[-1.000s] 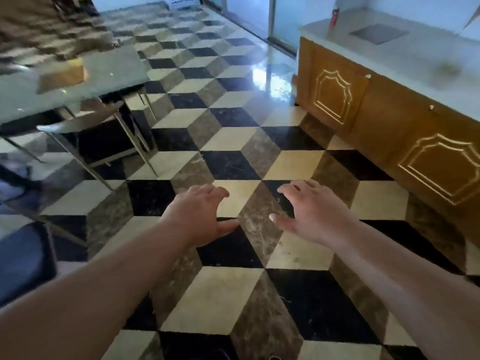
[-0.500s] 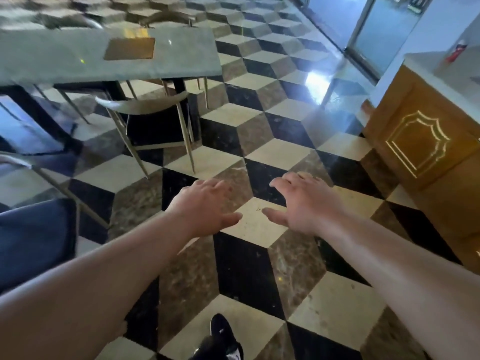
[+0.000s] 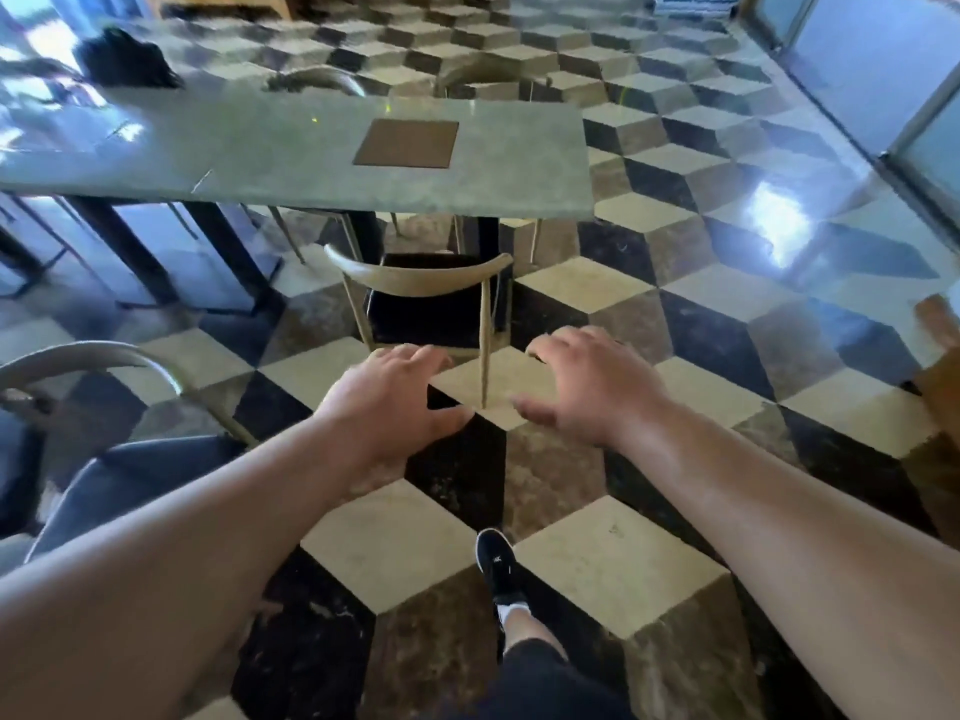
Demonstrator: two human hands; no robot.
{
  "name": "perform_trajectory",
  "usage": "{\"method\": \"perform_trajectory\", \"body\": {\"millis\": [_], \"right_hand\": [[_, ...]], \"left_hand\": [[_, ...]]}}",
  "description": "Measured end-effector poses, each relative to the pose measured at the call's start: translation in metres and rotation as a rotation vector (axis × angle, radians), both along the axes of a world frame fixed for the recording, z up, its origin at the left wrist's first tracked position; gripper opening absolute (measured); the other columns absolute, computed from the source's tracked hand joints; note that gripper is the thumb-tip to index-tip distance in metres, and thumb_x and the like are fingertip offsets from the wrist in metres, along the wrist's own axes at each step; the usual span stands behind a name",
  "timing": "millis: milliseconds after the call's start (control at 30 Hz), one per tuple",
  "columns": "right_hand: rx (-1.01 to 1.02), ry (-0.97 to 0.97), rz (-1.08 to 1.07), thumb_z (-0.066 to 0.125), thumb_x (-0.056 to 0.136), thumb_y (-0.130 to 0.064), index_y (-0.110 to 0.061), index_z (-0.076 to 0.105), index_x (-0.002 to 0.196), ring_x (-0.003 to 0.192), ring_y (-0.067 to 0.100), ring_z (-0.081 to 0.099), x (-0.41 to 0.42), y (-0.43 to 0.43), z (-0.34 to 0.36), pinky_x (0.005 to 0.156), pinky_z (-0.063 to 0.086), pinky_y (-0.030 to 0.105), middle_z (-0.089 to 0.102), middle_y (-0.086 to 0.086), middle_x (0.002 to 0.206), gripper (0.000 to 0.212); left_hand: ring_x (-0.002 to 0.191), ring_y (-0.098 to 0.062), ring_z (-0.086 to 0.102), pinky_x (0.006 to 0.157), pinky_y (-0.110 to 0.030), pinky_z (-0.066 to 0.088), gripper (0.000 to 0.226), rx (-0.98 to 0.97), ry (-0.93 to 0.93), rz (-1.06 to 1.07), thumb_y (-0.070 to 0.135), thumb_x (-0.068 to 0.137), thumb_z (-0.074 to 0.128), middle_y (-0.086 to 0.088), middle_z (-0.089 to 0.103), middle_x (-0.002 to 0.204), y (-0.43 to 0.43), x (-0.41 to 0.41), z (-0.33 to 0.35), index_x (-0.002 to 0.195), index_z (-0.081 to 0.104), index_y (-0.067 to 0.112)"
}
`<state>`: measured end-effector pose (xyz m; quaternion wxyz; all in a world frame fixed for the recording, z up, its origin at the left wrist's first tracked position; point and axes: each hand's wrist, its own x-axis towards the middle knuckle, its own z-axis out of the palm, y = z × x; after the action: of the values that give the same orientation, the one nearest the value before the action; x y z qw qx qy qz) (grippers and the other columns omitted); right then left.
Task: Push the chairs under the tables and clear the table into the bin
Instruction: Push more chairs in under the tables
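Note:
A long grey-green table (image 3: 291,148) stretches across the upper half, with a brown square inlay (image 3: 408,143) near its right end. A chair (image 3: 421,280) with a curved tan backrest and black seat stands just outside the table's near edge, straight ahead. My left hand (image 3: 389,402) and right hand (image 3: 587,387) reach forward side by side, palms down and fingers spread, both empty and short of the backrest. A second chair (image 3: 104,459) with a dark seat stands pulled out at the lower left. A dark blurred object (image 3: 124,62) lies on the table's far left.
The floor (image 3: 623,304) is a cube-pattern tile in black, cream and brown. Two more chair backs (image 3: 483,75) show beyond the table's far edge. Glass doors (image 3: 883,70) line the upper right. My shoe (image 3: 496,563) steps forward below my hands. A wooden cabinet corner (image 3: 943,366) sits at the right edge.
The view has swung left and closer to the table; the tan chair now stands directly ahead of my hands. The wooden counter has slid out of view to the right.

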<state>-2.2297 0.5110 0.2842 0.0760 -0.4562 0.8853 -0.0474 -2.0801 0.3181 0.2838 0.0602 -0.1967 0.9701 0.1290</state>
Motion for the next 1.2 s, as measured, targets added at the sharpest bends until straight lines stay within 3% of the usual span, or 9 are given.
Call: {"method": "perform_trajectory", "body": {"millis": [233,433,533,700,967,1067,1200], "right_hand": [[0.156,-0.023,0.323,0.043,0.093,-0.078,-0.023,0.051,0.144,0.127,0.029,0.054,-0.094,-0.192,-0.032,0.103,0.049,0.048,0.06,0.004,0.138,0.075],[0.116,0.026,0.606,0.045,0.095,-0.076,-0.024,0.051,0.146,0.128,0.027,0.053,-0.11,-0.384,0.006,0.105,0.046,0.047,0.059,0.003,0.138,0.073],[0.119,0.06,0.776,0.041,0.094,-0.079,-0.026,0.048,0.149,0.134,0.028,0.05,-0.075,-0.473,0.018,0.113,0.041,0.051,0.057,0.002,0.142,0.076],[0.106,0.115,1.067,0.044,0.094,-0.078,-0.027,0.048,0.149,0.129,0.023,0.051,0.009,-0.6,0.01,0.106,0.047,0.044,0.057,0.0,0.141,0.075],[0.21,0.246,1.345,0.045,0.09,-0.084,-0.033,0.049,0.149,0.131,0.018,0.052,0.131,-0.78,-0.002,0.105,0.049,0.037,0.059,-0.007,0.138,0.078],[0.213,0.28,1.433,0.044,0.089,-0.085,-0.033,0.048,0.151,0.132,0.018,0.051,0.176,-0.849,0.013,0.106,0.049,0.037,0.058,-0.006,0.141,0.08],[0.177,0.264,1.562,0.047,0.092,-0.082,-0.032,0.047,0.151,0.135,0.022,0.05,0.244,-0.91,0.026,0.109,0.047,0.04,0.056,-0.004,0.145,0.077]], "left_hand": [[0.137,-0.021,0.048,0.105,-0.042,0.048,0.076,0.042,-0.172,0.292,0.077,0.089,0.059,0.005,0.051,0.152,-0.15,-0.03,-0.025,0.151,0.044,0.035],[0.141,-0.022,0.046,0.111,-0.044,0.045,0.08,0.019,-0.091,0.675,0.078,0.089,0.059,0.002,0.051,0.154,-0.27,0.005,-0.005,0.153,0.044,0.033],[0.139,-0.021,0.046,0.11,-0.044,0.046,0.079,0.037,-0.064,0.804,0.079,0.087,0.057,0.004,0.053,0.152,-0.309,0.032,-0.011,0.151,0.044,0.035],[0.139,-0.022,0.047,0.112,-0.048,0.044,0.08,0.066,-0.017,1.012,0.08,0.085,0.057,0.004,0.054,0.15,-0.388,0.088,-0.035,0.148,0.047,0.032],[0.138,-0.019,0.047,0.112,-0.045,0.045,0.076,0.217,0.165,1.353,0.075,0.087,0.063,0.006,0.055,0.147,-0.526,0.183,-0.071,0.148,0.047,0.033],[0.132,-0.019,0.05,0.109,-0.041,0.045,0.068,0.207,0.168,1.479,0.076,0.087,0.061,0.006,0.058,0.141,-0.564,0.23,-0.068,0.14,0.052,0.035],[0.137,-0.022,0.046,0.11,-0.045,0.044,0.074,0.187,0.2,1.682,0.077,0.088,0.058,0.005,0.053,0.146,-0.588,0.294,-0.056,0.147,0.046,0.033]]}}
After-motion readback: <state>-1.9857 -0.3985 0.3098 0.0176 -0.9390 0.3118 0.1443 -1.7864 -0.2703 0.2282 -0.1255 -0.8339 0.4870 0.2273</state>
